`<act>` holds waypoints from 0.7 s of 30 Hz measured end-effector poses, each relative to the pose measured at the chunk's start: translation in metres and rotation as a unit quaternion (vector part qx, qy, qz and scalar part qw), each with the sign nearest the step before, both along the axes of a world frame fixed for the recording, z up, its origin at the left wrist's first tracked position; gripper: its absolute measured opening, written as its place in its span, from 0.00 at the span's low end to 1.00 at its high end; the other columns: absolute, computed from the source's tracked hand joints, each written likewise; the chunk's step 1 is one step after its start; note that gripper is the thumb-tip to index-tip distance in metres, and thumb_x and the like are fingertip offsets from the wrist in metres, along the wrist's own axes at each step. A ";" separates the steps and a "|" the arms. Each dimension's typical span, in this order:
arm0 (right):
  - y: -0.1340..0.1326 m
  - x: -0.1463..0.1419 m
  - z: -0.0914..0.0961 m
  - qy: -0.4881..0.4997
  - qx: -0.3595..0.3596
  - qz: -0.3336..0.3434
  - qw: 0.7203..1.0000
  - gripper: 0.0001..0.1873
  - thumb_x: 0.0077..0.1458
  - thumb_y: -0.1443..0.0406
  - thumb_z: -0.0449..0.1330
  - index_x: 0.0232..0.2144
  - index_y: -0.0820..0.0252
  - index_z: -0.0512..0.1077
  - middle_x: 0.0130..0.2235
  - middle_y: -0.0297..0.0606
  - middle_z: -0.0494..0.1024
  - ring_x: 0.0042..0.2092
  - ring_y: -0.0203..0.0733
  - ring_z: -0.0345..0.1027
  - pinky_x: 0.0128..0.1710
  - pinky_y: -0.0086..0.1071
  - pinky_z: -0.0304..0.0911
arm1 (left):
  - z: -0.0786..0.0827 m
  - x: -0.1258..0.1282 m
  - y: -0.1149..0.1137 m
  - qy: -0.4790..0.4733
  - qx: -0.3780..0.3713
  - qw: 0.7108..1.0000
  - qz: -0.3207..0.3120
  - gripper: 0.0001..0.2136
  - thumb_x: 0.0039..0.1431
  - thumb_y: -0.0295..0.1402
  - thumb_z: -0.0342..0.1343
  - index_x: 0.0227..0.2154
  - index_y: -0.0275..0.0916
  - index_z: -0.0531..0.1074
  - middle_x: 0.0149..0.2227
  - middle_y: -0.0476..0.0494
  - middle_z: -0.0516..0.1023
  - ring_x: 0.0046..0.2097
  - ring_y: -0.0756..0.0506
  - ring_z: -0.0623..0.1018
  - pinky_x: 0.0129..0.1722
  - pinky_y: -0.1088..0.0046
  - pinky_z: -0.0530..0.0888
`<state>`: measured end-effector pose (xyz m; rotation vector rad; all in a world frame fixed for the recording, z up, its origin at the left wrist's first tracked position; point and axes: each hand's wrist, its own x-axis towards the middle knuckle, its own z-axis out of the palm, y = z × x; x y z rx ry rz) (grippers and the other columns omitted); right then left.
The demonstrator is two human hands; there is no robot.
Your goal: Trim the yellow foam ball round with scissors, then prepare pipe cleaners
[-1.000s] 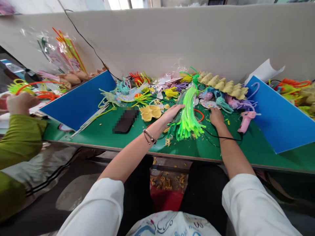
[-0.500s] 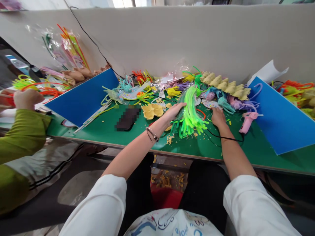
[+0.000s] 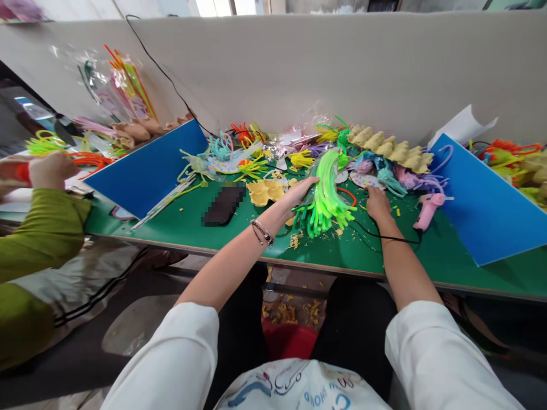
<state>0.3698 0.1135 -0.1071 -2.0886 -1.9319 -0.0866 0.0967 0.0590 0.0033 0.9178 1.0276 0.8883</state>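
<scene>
A bundle of bright green pipe cleaners (image 3: 328, 196) in a clear plastic bag is gripped by my left hand (image 3: 301, 195), its loose ends hanging toward the table's front. On the green tabletop rests my right hand (image 3: 376, 202), to the right of the bundle and touching the surface; its fingertips are turned away, so their pose is unclear. Just beyond it lie a white patterned card (image 3: 366, 180) and a teal pipe-cleaner figure (image 3: 387, 179). An orange pipe cleaner (image 3: 348, 195) curves between the bundle and my right hand.
Right of my hands lies a pink glue gun (image 3: 428, 209), its black cord running under my right forearm. Blue dividers (image 3: 147, 171) stand on both sides. An egg carton (image 3: 391, 149) and a cut carton piece (image 3: 265, 192) are on the table. A co-worker's hand (image 3: 53, 171) works at left.
The green bundle has shifted slightly left with my left hand. My right hand stays nearly in place. The co-worker's hands at left have moved a little.
</scene>
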 end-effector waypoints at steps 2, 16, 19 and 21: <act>0.001 0.001 -0.001 0.004 -0.001 -0.003 1.000 0.26 0.55 0.75 0.44 0.54 0.62 0.67 0.52 0.49 0.73 0.51 0.49 0.63 0.49 0.39 0.60 | -0.001 0.000 0.002 -0.003 -0.010 1.000 0.016 0.10 0.57 0.37 0.55 0.36 0.36 0.75 0.22 0.50 0.78 0.22 0.50 0.75 0.28 0.75 0.74; 0.010 0.000 -0.001 0.001 0.004 0.055 0.998 0.24 0.55 0.73 0.46 0.54 0.68 0.65 0.52 0.55 0.70 0.55 0.54 0.59 0.54 0.46 0.57 | -0.007 0.001 0.009 0.001 -0.024 1.000 0.012 0.11 0.57 0.38 0.55 0.37 0.37 0.76 0.23 0.47 0.80 0.24 0.49 0.77 0.30 0.74 0.76; 0.015 -0.004 -0.001 0.000 0.009 0.040 0.999 0.25 0.58 0.69 0.45 0.56 0.70 0.62 0.53 0.59 0.68 0.55 0.58 0.58 0.54 0.48 0.57 | -0.006 -0.002 0.011 0.017 -0.021 1.000 0.012 0.11 0.57 0.38 0.55 0.37 0.36 0.75 0.22 0.48 0.79 0.22 0.49 0.76 0.29 0.74 0.75; 0.017 -0.006 -0.002 -0.001 0.009 0.026 1.000 0.24 0.59 0.68 0.45 0.56 0.69 0.62 0.53 0.59 0.68 0.55 0.58 0.58 0.52 0.48 0.57 | -0.005 -0.004 0.012 0.025 -0.019 0.999 0.013 0.11 0.57 0.38 0.54 0.36 0.36 0.75 0.19 0.49 0.77 0.21 0.50 0.75 0.29 0.75 0.75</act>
